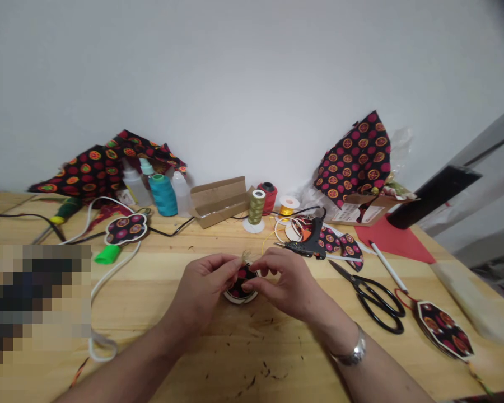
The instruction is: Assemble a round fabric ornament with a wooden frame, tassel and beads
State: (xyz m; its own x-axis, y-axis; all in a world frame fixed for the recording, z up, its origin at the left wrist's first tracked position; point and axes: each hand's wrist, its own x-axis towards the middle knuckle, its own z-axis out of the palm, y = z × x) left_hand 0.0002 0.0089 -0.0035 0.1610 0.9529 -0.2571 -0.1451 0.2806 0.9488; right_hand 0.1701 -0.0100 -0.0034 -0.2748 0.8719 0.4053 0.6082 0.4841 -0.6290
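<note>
Both hands meet over a round fabric-covered piece [240, 290] with a pale rim and dark patterned cloth, lying on the wooden table. Thumb and fingers of my left hand [208, 282] are pinched at its upper edge, on a small tuft of olive-yellow thread [246, 256] that sticks up between the hands. My right hand [288, 280] faces it from the other side, its fingers curled and closed close to the tuft. What lies between the right fingertips is too small to make out. Fingers partly cover the round piece.
Black scissors [372, 296] and an octagonal patterned piece [444, 330] lie to the right. Beyond my right hand rests a black glue gun [308, 240]. Behind stand an olive thread spool [256, 208], an open cardboard box [218, 201] and a blue thread cone [163, 196]. White cable runs along the left.
</note>
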